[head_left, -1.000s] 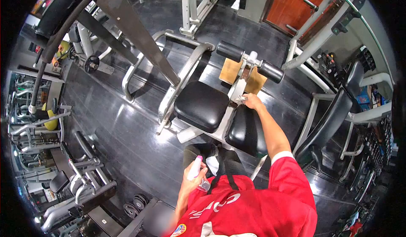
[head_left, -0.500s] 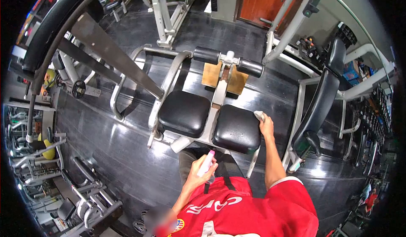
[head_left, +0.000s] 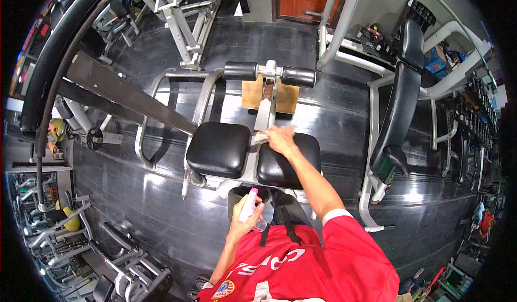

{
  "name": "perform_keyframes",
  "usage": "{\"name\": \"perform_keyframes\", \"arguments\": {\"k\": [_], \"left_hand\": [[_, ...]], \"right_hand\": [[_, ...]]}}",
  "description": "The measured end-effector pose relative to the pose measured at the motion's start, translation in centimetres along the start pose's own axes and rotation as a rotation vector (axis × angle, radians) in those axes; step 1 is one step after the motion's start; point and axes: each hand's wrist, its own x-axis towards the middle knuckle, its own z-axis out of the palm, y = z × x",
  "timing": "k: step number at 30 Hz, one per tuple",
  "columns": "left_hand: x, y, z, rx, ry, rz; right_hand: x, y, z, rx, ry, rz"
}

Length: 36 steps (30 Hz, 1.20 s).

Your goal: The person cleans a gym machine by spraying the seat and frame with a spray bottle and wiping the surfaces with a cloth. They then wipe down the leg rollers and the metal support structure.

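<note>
As the right hand (head_left: 281,141) grips a pale, crumpled cloth (head_left: 262,138), flat pressure counts

The cloth sits at the far-left corner of a black, cushioned right seat (head_left: 280,170); even strokes should follow its edge. The left hand (head_left: 238,225) grips a pink-topped, pale plastic spray bottle (head_left: 247,207). Dark floor (head_left: 344,140) lies open rightward; a matching black left seat (head_left: 219,150) sits close.

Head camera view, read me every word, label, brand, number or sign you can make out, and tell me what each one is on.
"CO", apparently, upside down in white on the red shirt; the letters after it are lost in the folds.
Round badge on the shirt: its marks are too small to read.
Spray bottle: no readable text.
Elsewhere: nothing large or sharp enough to read.
</note>
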Motion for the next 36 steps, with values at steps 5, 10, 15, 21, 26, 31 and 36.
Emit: {"name": "perform_keyframes", "arguments": {"k": [5, 10, 15, 21, 26, 31, 36], "left_hand": [[-0.2, -0.6, -0.5, -0.011, 0.035, 0.005], [-0.8, -0.7, -0.8, -0.062, 0.087, -0.036], [-0.5, -0.5, -1.0, -0.019, 0.079, -0.053], [-0.4, -0.5, -1.3, -0.022, 0.073, -0.046], [-0.5, -0.5, -1.7, -0.007, 0.075, -0.068], [-0.6, -0.4, -1.8, -0.010, 0.089, -0.032], [-0.8, -1.1, -2.4, -0.028, 0.137, -0.060]], "right_hand": [[-4.7, 8.9, -0.4, 0.130, 0.150, 0.262], [-2.6, 3.9, -1.4, 0.090, 0.146, 0.384], [0.8, -2.5, 2.0, 0.257, 0.099, -0.253], [-2.1, 3.1, 0.4, 0.326, 0.137, -0.011], [-1.8, 6.7, -0.9, 0.201, 0.059, 0.325], [-1.3, -1.5, 0.2, 0.281, 0.087, 0.158], [-7.4, -6.7, 1.1, 0.146, 0.163, -0.116]]}}
